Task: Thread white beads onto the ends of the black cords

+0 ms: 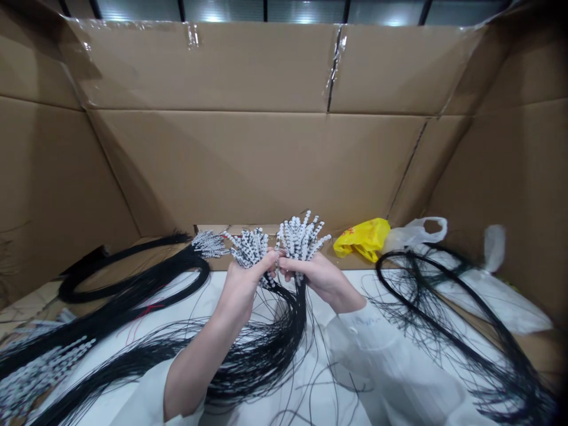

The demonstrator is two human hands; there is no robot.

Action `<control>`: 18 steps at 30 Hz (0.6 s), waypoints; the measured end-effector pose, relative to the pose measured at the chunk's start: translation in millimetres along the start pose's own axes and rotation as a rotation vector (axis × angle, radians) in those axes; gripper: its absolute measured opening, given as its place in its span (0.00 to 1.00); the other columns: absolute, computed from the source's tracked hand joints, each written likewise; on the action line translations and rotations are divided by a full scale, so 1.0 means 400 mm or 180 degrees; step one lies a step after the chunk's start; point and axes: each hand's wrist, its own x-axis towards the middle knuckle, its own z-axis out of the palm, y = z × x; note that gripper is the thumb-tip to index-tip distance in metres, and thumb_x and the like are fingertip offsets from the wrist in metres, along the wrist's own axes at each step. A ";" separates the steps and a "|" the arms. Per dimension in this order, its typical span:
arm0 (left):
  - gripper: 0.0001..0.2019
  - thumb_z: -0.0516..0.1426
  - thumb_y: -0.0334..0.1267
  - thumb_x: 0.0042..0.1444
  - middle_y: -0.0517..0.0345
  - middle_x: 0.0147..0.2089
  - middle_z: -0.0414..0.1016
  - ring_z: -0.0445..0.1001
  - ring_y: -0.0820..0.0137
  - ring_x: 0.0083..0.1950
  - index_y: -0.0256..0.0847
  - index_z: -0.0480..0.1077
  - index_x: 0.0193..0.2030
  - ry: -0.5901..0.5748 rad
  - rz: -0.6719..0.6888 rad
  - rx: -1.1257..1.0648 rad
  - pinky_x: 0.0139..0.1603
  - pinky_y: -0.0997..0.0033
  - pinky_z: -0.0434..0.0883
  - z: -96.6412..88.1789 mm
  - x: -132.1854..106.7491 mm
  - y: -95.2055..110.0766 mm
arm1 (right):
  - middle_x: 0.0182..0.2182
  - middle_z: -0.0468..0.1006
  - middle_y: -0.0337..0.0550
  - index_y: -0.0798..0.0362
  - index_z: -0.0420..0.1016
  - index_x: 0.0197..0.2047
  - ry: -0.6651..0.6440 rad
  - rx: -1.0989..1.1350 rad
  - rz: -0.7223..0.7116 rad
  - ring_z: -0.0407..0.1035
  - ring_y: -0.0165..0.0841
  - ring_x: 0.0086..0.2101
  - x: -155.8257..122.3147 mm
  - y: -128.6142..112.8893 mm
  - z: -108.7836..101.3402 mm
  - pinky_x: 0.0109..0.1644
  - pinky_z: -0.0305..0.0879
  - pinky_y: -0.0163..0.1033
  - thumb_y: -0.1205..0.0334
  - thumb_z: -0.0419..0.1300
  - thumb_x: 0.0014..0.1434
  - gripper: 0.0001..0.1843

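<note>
My left hand is closed round a bundle of black cords tipped with white beads. Beside it, my right hand grips a second bundle whose white beaded ends fan upward. The two hands nearly touch at the thumbs. From both grips the long black cords hang down and curve over the white surface toward the lower left. What the fingertips pinch between the two bundles is too small to make out.
More black cords lie looped at the left, with white beaded ends. At the right are a black cord coil, a yellow plastic bag and white plastic bags. Cardboard walls enclose the white tabletop.
</note>
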 end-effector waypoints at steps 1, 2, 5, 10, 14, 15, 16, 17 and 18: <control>0.05 0.61 0.37 0.46 0.55 0.33 0.74 0.71 0.68 0.38 0.37 0.72 0.29 -0.0014 -0.0043 -0.0019 0.42 0.69 0.65 0.002 -0.001 0.001 | 0.25 0.72 0.41 0.58 0.73 0.31 0.0000 -0.0030 0.0023 0.64 0.27 0.26 -0.001 0.000 0.002 0.27 0.60 0.33 0.63 0.63 0.48 0.07; 0.06 0.62 0.36 0.46 0.54 0.34 0.74 0.71 0.68 0.39 0.36 0.73 0.31 -0.0029 -0.0071 -0.0034 0.42 0.68 0.66 0.003 -0.003 0.002 | 0.24 0.72 0.41 0.59 0.73 0.30 0.0026 -0.0045 0.0039 0.65 0.27 0.25 -0.001 0.000 0.003 0.27 0.60 0.33 0.63 0.64 0.48 0.08; 0.07 0.62 0.35 0.46 0.53 0.35 0.74 0.71 0.68 0.38 0.36 0.73 0.32 -0.0106 -0.0099 -0.0089 0.42 0.68 0.66 0.005 -0.009 0.006 | 0.24 0.73 0.42 0.59 0.73 0.31 0.0004 -0.0012 0.0101 0.67 0.27 0.25 -0.004 -0.006 0.002 0.27 0.61 0.33 0.62 0.64 0.48 0.09; 0.05 0.61 0.35 0.47 0.61 0.27 0.68 0.66 0.74 0.30 0.38 0.69 0.27 0.0251 0.0013 -0.0232 0.35 0.72 0.64 -0.004 -0.011 0.010 | 0.31 0.77 0.46 0.59 0.74 0.37 0.0016 0.0303 0.0240 0.70 0.28 0.26 -0.004 -0.016 -0.008 0.26 0.63 0.32 0.59 0.60 0.53 0.11; 0.04 0.60 0.34 0.47 0.61 0.28 0.68 0.67 0.73 0.33 0.36 0.69 0.26 0.0435 -0.0066 -0.0312 0.39 0.71 0.63 -0.011 -0.003 0.007 | 0.34 0.78 0.51 0.60 0.74 0.32 -0.0089 0.0308 0.0162 0.71 0.29 0.27 -0.006 -0.019 -0.008 0.26 0.63 0.32 0.58 0.56 0.57 0.13; 0.04 0.59 0.33 0.46 0.61 0.28 0.68 0.67 0.73 0.32 0.36 0.69 0.25 0.0413 -0.0114 -0.0307 0.40 0.71 0.63 -0.011 -0.001 0.006 | 0.34 0.78 0.51 0.61 0.74 0.31 -0.0096 0.0306 0.0158 0.71 0.29 0.27 -0.007 -0.020 -0.007 0.25 0.63 0.31 0.59 0.56 0.57 0.13; 0.05 0.59 0.32 0.46 0.61 0.27 0.68 0.67 0.73 0.32 0.36 0.69 0.23 0.0408 -0.0134 -0.0295 0.39 0.71 0.63 -0.011 0.000 0.005 | 0.33 0.78 0.51 0.61 0.74 0.31 -0.0076 0.0313 0.0148 0.71 0.28 0.27 -0.008 -0.020 -0.006 0.25 0.63 0.31 0.59 0.56 0.56 0.12; 0.05 0.59 0.32 0.46 0.61 0.26 0.67 0.66 0.73 0.32 0.36 0.68 0.22 0.0420 -0.0127 -0.0277 0.39 0.72 0.63 -0.011 0.000 0.004 | 0.33 0.77 0.51 0.61 0.74 0.31 -0.0043 0.0327 0.0139 0.70 0.28 0.26 -0.009 -0.020 -0.005 0.25 0.63 0.31 0.59 0.57 0.55 0.12; 0.06 0.59 0.32 0.46 0.61 0.26 0.67 0.66 0.73 0.31 0.36 0.68 0.22 0.0429 -0.0103 -0.0257 0.39 0.72 0.63 -0.010 0.000 0.004 | 0.33 0.77 0.50 0.60 0.74 0.32 -0.0001 0.0347 0.0134 0.69 0.28 0.26 -0.010 -0.020 -0.004 0.24 0.63 0.31 0.59 0.58 0.54 0.11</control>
